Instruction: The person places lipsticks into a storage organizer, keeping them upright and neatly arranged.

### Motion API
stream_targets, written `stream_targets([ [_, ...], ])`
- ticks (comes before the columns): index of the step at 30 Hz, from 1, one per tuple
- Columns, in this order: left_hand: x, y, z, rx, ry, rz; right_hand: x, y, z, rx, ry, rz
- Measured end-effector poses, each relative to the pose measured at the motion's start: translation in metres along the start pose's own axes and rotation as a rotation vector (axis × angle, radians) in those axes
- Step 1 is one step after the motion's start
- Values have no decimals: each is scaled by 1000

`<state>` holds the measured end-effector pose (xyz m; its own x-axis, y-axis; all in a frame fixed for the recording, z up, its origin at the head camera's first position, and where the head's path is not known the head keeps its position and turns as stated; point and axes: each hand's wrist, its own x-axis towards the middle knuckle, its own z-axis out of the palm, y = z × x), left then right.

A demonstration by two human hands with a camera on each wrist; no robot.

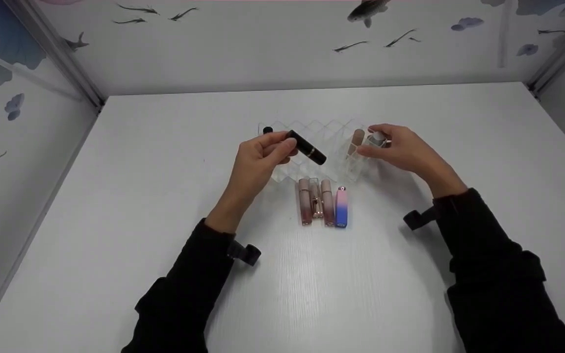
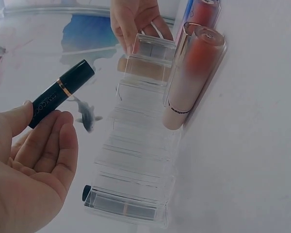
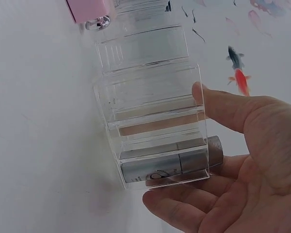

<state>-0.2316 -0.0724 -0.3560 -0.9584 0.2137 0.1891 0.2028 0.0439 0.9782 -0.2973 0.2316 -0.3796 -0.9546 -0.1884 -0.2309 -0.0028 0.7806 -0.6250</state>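
Between white walls (image 1: 263, 54) printed with dark fish and blue-violet shapes, a white, faintly grained surface (image 1: 336, 294) carries a transparent organizer (image 1: 334, 137), with a row of cosmetic tubes (image 1: 327, 203) lying just in front. The left hand (image 1: 260, 159) pinches a black tube (image 1: 308, 148), raised near the organizer; the right hand (image 1: 404, 148) grips the organizer's right end.

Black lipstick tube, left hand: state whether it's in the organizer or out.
Out: the left hand pinches the black lipstick tube apart from the transparent organizer.
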Motion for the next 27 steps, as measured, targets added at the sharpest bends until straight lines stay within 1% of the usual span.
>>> stream_targets([
  [3, 0, 0, 0, 4, 5, 0, -1, -1, 0, 15, 18, -31],
  [5, 0, 1, -1, 1, 7, -2, -2, -3, -1, 41, 54, -74],
  [11, 1, 1, -1, -6, 3, -6, -8, -14, 0, 153, 292, -292],
  [13, 1, 1, -1, -8, 2, -6, -12, -21, 2, 173, 334, -359],
  [15, 1, 1, 0, -13, 2, -7, -16, -27, 4, 191, 329, -419],
  [19, 1, 1, 0, -22, -2, -8, -25, -40, 12, 218, 238, -532],
  [23, 0, 1, 0, -22, -16, -1, -32, -50, 22, 192, 140, -597],
  [27, -1, 1, 1, -2, -46, 20, -32, -52, 32, 166, 75, -653],
])
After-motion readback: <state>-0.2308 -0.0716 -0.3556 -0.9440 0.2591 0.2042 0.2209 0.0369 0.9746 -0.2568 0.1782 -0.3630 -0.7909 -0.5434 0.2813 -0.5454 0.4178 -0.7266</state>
